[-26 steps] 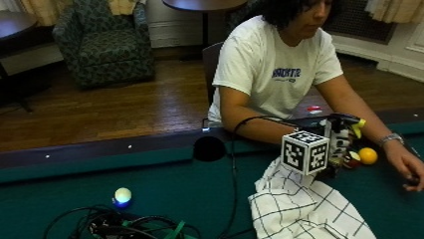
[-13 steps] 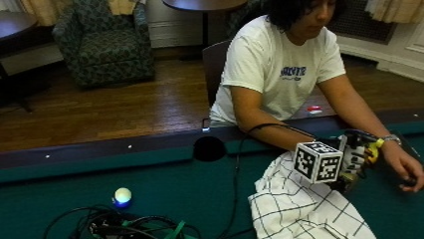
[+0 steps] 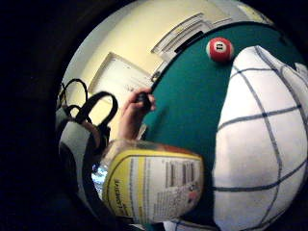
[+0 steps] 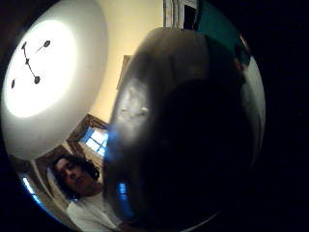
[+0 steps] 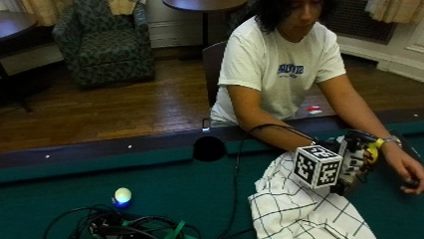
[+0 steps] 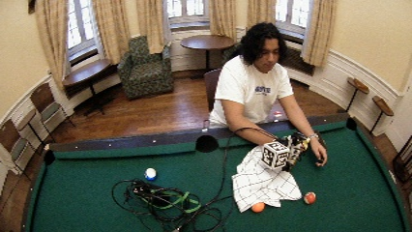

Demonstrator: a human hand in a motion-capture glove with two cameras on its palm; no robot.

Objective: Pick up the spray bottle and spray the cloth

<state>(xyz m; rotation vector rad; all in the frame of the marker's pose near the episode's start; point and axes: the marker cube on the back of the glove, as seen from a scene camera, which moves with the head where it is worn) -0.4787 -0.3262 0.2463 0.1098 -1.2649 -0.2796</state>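
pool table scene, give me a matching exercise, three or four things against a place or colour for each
Things:
1. spray bottle
2. cloth
3. red ball
4. bare hand

Descriptions:
A. white with a dark grid, spread on the felt
B. resting on the felt beside the gloved hand
C. yellow label, gripped by the gloved hand
D. lying on the green felt beyond the cloth

Pairs: 1-C, 2-A, 3-D, 4-B

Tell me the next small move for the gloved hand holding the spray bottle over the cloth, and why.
Probably tilt the nozzle toward the cloth and squeeze the trigger. The gloved right hand already grips the spray bottle, lifted just above the green felt at the edge of the white checked cloth, which lies right beside it. Where the nozzle points cannot be seen, so aim should be checked first.
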